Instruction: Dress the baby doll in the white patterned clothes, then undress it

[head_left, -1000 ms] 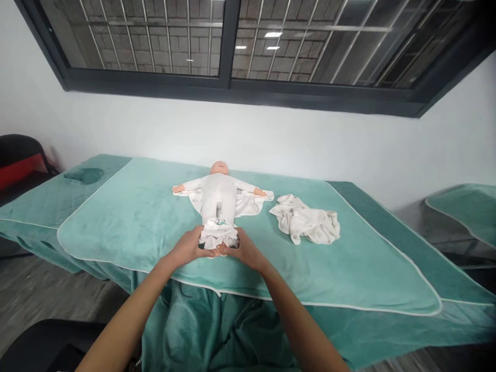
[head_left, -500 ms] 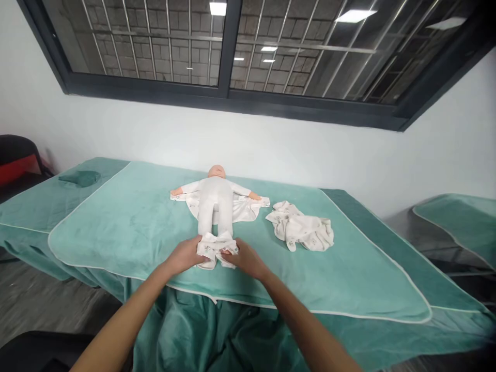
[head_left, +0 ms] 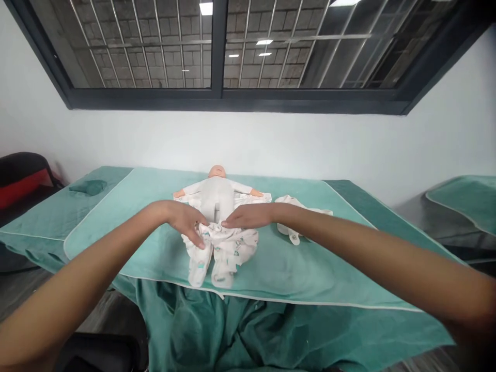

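Observation:
A baby doll with a white cloth body lies on its back, head toward the wall and arms spread. Printed white baby pants surround its lower legs, the waistband bunched near the knees. My left hand grips the waistband on the left, thumb and fingers closed around the edge. From the right, my right hand reaches over the legs with its fingertips closed on the waistband; its thumb is mostly hidden. A printed baby top lies spread open beneath the doll's back and arms.
A crumpled white garment lies right of the doll, partly behind my right forearm. The green padded mat covers a bed against the white wall, below a barred window. A black and red chair stands at left.
The pants were bunched around the doll's feet; now they spread over its lower legs with the waistband higher. Both hands have moved up the legs, toward the doll's body.

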Action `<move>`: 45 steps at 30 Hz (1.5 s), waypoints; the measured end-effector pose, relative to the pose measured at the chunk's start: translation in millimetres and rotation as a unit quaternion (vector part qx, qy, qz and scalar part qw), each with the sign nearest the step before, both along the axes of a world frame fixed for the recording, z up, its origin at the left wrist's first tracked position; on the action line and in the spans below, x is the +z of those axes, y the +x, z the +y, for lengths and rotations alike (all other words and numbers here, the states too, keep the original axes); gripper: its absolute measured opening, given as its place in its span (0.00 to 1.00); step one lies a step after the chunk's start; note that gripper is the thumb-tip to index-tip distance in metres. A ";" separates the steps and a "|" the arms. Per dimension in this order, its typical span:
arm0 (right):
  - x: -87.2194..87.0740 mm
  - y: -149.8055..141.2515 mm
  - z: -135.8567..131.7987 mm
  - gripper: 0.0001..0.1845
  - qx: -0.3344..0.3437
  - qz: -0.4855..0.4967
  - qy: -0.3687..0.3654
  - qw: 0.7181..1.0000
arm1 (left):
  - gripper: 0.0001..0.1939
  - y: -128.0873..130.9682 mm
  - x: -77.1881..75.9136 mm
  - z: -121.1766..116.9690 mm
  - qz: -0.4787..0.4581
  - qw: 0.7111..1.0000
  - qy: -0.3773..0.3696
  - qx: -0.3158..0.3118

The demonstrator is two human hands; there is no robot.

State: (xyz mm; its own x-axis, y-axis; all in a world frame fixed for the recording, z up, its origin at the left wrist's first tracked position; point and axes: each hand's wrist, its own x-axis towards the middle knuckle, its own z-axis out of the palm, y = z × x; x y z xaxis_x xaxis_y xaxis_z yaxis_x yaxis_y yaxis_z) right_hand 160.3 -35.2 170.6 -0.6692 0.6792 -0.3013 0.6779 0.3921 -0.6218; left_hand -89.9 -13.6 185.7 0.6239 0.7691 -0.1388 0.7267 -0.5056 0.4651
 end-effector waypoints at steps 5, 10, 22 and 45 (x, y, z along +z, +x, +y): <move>39.1 -14.5 14.2 0.16 0.038 -0.108 0.128 0.985 | 0.23 21.0 23.6 -4.2 0.166 0.986 0.023 -0.003; 66.6 -7.3 14.7 0.12 0.048 -0.041 0.167 0.984 | 0.18 6.5 32.9 -6.9 0.154 0.987 0.044 -0.014; 77.8 -27.6 -12.6 0.16 -0.038 0.374 -0.054 0.925 | 0.16 -1.3 79.9 -34.2 -0.189 0.981 0.010 0.026; 27.0 -27.6 14.6 0.23 -0.171 0.302 -0.027 0.938 | 0.21 -13.5 12.3 7.7 -0.254 0.946 0.079 0.184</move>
